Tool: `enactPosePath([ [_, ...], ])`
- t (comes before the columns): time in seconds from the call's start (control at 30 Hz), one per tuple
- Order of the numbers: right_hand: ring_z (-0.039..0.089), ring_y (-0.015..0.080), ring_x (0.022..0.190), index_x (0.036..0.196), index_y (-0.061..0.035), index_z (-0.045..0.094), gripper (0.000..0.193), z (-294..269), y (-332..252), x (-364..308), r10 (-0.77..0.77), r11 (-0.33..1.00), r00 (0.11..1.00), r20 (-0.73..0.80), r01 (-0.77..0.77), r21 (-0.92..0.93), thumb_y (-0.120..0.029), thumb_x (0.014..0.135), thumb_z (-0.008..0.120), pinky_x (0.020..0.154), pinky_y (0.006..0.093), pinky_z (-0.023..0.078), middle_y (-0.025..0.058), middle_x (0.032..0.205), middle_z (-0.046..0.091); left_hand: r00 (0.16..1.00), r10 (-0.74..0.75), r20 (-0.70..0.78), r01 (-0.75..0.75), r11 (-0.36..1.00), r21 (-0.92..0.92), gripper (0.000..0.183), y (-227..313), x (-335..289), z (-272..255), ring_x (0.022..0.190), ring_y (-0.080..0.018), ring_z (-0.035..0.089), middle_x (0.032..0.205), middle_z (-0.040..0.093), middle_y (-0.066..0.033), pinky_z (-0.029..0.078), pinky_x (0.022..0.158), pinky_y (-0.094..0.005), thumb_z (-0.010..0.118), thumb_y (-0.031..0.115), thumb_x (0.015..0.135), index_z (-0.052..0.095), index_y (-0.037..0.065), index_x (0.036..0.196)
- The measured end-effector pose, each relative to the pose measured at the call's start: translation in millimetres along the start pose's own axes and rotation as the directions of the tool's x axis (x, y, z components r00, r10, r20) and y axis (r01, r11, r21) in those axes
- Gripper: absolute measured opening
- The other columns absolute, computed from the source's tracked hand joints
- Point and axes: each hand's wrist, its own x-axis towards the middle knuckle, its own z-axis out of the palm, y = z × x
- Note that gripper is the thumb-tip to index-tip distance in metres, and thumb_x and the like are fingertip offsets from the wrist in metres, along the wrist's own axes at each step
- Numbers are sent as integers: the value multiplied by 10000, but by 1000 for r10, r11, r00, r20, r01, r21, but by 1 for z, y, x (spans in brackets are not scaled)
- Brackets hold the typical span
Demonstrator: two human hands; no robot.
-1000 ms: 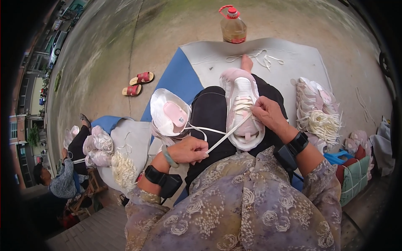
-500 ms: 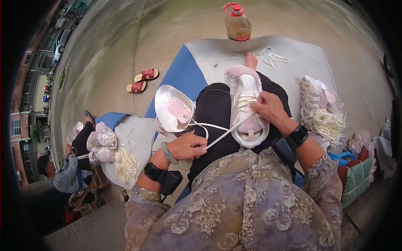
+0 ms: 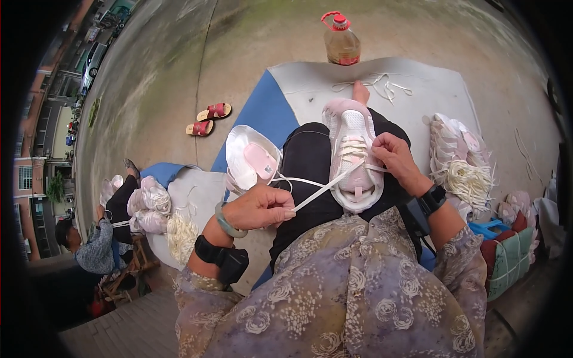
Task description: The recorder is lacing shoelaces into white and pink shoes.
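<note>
A pink and white sneaker lies lengthwise on my lap, its toe pointing away from me and its upper partly laced. My left hand pinches a white shoelace, which runs taut from the fingertips up to the shoe. At the sneaker's right side my right hand is closed, thumb against fingers, on a stretch of lace by the eyelets. Left of my knee rests a second sneaker with its pink insole showing; a loop of lace trails beside it.
Paired sneakers and a bundle of laces lie on the pale mat at right. Beyond it stands an oil bottle. Red sandals are on the ground. At far left sits another person beside more shoes.
My right hand has moved from over the laces to the shoe's right edge. My left hand, still holding the lace, has risen slightly. The whole view has shifted a little.
</note>
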Motion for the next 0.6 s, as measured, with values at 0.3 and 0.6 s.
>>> enactPosePath([
  [0.3, 533, 63, 672, 959, -22, 585, 261, 51, -84, -44, -292, 950, 792, 537, 305, 67, -270, 917, 514, 573, 206, 424, 1, 736, 556, 864, 491, 109, -503, 846, 175, 131, 86, 7, 18, 539, -51, 437, 608, 512, 4, 360, 486, -223, 576, 114, 856, 572, -2, 794],
  [0.6, 467, 53, 441, 951, 57, 582, 237, -30, -162, -85, -479, 850, 824, 301, 351, 393, -153, 840, 578, 466, 192, 412, 30, 604, 544, 962, 257, -94, -270, 946, -177, 169, 66, 24, 9, 575, -33, 502, 656, 574, 10, 394, 474, -173, 602, 154, 859, 649, 10, 934],
])
